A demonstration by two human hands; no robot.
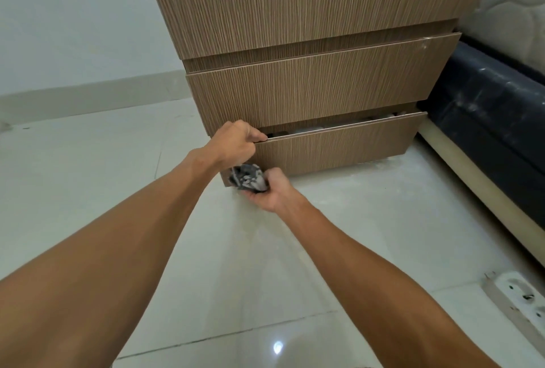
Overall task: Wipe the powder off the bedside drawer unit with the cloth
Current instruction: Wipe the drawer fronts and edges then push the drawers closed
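Note:
The wood-grain bedside drawer unit [309,28] stands ahead of me. Its bottom drawer [339,146] is pulled out a little, and pale items show in the gap. My left hand [236,140] grips the top left edge of that drawer front. My right hand [269,190] holds a bunched grey cloth [247,180] dusted with white powder, low at the drawer's left bottom corner. White powder smears mark the upper drawer's right corner [424,43] and the floor along the unit's base [380,165].
A dark bed base [495,114] with a white mattress [513,4] stands right of the unit. A white power strip [522,299] lies on the tiled floor at the lower right. A white wall with a skirting [88,96] runs on the left.

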